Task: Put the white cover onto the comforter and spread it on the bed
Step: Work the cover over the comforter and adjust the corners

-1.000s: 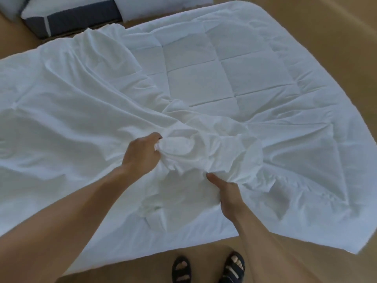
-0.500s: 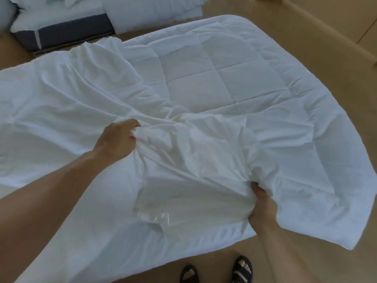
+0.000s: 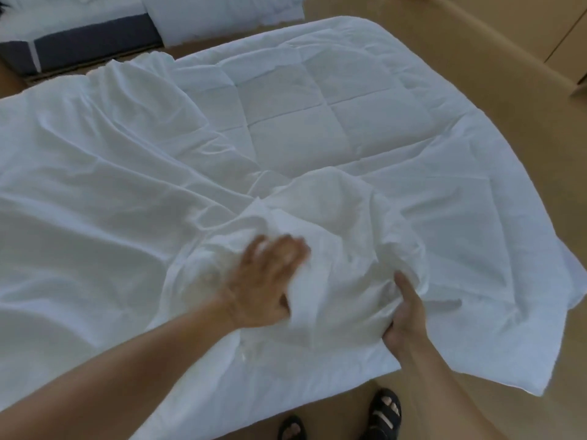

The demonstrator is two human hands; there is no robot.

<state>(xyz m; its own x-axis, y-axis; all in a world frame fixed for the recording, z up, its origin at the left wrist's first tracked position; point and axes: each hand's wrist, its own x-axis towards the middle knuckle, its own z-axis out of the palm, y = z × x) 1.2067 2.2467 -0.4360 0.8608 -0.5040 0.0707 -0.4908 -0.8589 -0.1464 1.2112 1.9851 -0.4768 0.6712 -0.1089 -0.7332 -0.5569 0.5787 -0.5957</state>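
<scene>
A quilted white comforter (image 3: 317,122) lies spread on the brown floor. The thin white cover (image 3: 95,201) lies rumpled over its left and near parts, bunched in a mound in front of me. My left hand (image 3: 266,284) is blurred, its fingers spread, on the bunched cover near the mound's left side. My right hand (image 3: 406,319) grips the bunched fabric at the mound's right side, thumb up along it, fingers hidden under the cloth.
A dark-sided mattress (image 3: 82,49) with white bedding lies at the far left, with a white pillow (image 3: 222,17) beside it. Bare brown floor (image 3: 508,106) runs along the right. My sandalled feet (image 3: 384,411) stand at the comforter's near edge.
My left hand has let go of the cover fold and moved right and nearer, onto the bunched cloth. My right hand stays gripping the fabric, and the mound has bulged up between them.
</scene>
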